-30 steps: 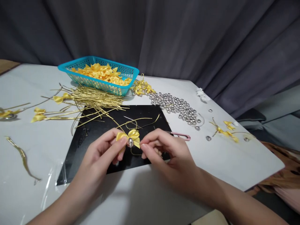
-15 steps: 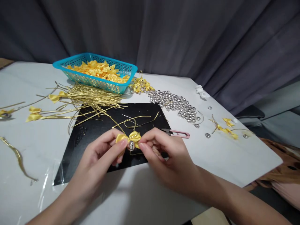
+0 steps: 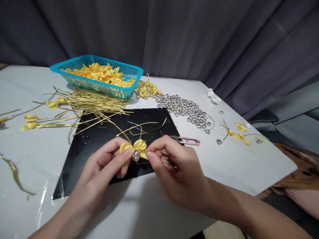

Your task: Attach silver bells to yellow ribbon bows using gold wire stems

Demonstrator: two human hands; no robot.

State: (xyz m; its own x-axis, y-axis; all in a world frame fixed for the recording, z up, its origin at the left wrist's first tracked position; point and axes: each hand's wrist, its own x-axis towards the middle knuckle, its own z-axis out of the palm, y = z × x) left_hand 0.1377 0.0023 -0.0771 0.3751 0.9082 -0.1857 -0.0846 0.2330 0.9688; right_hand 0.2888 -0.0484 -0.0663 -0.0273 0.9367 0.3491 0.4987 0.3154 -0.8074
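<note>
A small yellow ribbon bow (image 3: pixel 140 146) with a silver bell (image 3: pixel 136 155) at its centre is held over the front edge of a black mat (image 3: pixel 99 142). My left hand (image 3: pixel 106 167) pinches the bow's left loop between thumb and forefinger. My right hand (image 3: pixel 174 167) pinches a thin gold wire at the bow's right side, fingers curled. Loose gold wire loops (image 3: pixel 142 127) lie on the mat just behind the bow.
A blue basket (image 3: pixel 74 65) of yellow bows stands at the back left, with a heap of gold wires (image 3: pixel 94 103) in front. Silver bells (image 3: pixel 186 111) are piled at centre right. Pink snips (image 3: pixel 188 141) lie by my right hand. Finished bows (image 3: pixel 236 131) lie at right.
Both hands keep their grip on the bow and work at it with small finger movements. The view has shifted slightly, so the table's things sit a little further left.
</note>
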